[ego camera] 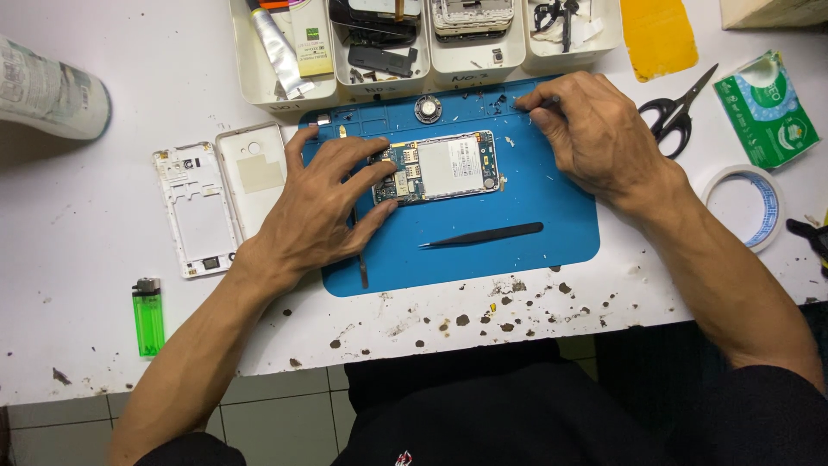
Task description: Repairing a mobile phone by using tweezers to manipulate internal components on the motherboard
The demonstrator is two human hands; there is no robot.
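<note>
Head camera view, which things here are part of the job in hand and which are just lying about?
In use:
left hand
right hand
opened phone
blue mat
tweezers

Lying about:
lighter
scissors
tape roll
tissue pack
white back covers
parts trays

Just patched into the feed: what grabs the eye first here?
The opened phone on the blue mat at centre, its circuit board bare, steadied by the left hand. The right hand pinches something small at the mat's top edge. Black tweezers lie just below the phone.
</note>
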